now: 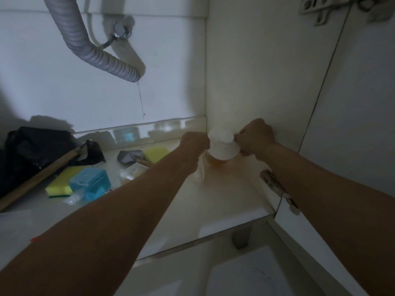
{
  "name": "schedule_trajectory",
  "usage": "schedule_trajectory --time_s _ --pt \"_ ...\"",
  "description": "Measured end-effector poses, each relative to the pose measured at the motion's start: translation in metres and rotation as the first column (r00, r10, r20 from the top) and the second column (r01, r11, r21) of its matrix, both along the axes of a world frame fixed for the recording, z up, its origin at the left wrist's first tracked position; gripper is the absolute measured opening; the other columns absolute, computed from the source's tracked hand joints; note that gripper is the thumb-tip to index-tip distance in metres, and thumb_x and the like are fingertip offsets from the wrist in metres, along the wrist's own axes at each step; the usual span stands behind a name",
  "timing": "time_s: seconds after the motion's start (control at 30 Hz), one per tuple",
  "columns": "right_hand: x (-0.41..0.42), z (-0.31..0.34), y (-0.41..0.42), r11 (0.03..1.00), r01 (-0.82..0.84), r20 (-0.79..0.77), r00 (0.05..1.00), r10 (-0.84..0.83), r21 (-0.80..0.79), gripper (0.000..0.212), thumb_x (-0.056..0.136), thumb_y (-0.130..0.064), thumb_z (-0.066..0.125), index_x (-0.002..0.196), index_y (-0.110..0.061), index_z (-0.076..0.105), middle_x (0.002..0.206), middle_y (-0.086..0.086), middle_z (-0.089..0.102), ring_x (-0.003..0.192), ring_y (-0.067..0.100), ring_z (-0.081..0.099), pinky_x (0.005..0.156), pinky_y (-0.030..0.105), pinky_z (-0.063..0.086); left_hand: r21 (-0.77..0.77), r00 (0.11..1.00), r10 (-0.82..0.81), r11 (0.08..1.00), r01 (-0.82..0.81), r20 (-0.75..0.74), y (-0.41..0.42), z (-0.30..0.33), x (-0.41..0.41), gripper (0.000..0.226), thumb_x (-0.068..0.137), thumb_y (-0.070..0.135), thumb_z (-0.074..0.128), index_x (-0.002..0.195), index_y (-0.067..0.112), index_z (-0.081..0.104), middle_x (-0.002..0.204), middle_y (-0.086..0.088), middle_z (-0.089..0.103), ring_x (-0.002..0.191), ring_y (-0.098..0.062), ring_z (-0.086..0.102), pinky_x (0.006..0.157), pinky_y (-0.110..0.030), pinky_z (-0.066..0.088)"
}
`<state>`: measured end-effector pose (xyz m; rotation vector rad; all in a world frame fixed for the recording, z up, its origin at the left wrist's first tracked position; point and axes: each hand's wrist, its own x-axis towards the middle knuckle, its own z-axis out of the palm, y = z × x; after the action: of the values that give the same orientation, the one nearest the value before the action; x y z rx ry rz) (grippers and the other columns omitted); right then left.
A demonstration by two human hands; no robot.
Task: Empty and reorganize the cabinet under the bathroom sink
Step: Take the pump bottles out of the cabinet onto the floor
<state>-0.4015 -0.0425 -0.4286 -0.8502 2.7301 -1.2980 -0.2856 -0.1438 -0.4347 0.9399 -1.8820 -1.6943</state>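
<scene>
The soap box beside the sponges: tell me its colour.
The soap box is translucent blue, seen in the head view, lying next to a yellow sponge.

White cap (pixel 222 144), yellow sponge (pixel 155 153), blue container (pixel 90 181), black bag (pixel 36 144).

The white-capped bottle (pixel 221 146) is blurred, its lower body hidden behind the left hand (pixel 194 144). The wooden handle (pixel 40 178) and black bag (pixel 32 150) run off the left edge.
</scene>
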Motion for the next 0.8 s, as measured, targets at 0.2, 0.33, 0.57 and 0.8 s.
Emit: schedule_trajectory --time_s 0.2,0.33,0.57,0.8 --pt "0.008 0.007 0.002 0.99 0.015 0.251 0.968 0.02 -0.139 0.016 0.082 -0.012 0.072 0.086 0.003 0.067 0.081 0.013 0.07 0.069 0.027 0.071 0.066 0.046 0.062 0.193 0.978 0.02 0.981 0.021 -0.208 -0.003 -0.014 0.01 0.023 0.091 0.01 0.063 0.111 0.02 0.065 0.108 -0.002 0.059 0.104 -0.021 0.052 0.083 -0.046 0.049" --pt "0.015 -0.002 0.001 0.98 -0.013 0.293 0.953 0.072 -0.199 0.023 0.087 -0.009 0.065 0.104 0.006 0.066 0.094 0.016 0.065 0.083 0.031 0.067 0.072 0.052 0.06 0.26 0.962 -0.029 0.96 0.103 -0.273 0.001 -0.027 0.007 0.041 0.095 0.007 0.056 0.13 0.028 0.058 0.119 -0.008 0.064 0.096 -0.024 0.062 0.075 -0.041 0.057" --pt "0.018 0.001 0.018 0.978 0.022 0.315 0.948 0.045 -0.207 0.018 0.081 -0.012 0.074 0.074 -0.001 0.063 0.075 0.014 0.066 0.075 0.035 0.072 0.066 0.051 0.061 0.018 0.994 -0.058 0.998 0.059 -0.091 0.015 -0.019 0.015 0.014 0.096 0.021 0.058 0.105 0.024 0.068 0.108 -0.002 0.069 0.097 -0.02 0.061 0.082 -0.035 0.043" --pt "0.05 0.033 0.069 0.988 -0.044 0.406 0.908 0.101 -0.148 0.03 0.085 -0.012 0.074 0.103 0.005 0.057 0.1 0.022 0.062 0.074 0.035 0.07 0.051 0.035 0.06 -0.029 0.987 -0.16 0.987 0.159 -0.03 0.036 0.005 0.043 0.018 0.092 0.02 0.065 0.104 0.007 0.065 0.096 -0.006 0.066 0.086 -0.022 0.063 0.083 -0.044 0.056"
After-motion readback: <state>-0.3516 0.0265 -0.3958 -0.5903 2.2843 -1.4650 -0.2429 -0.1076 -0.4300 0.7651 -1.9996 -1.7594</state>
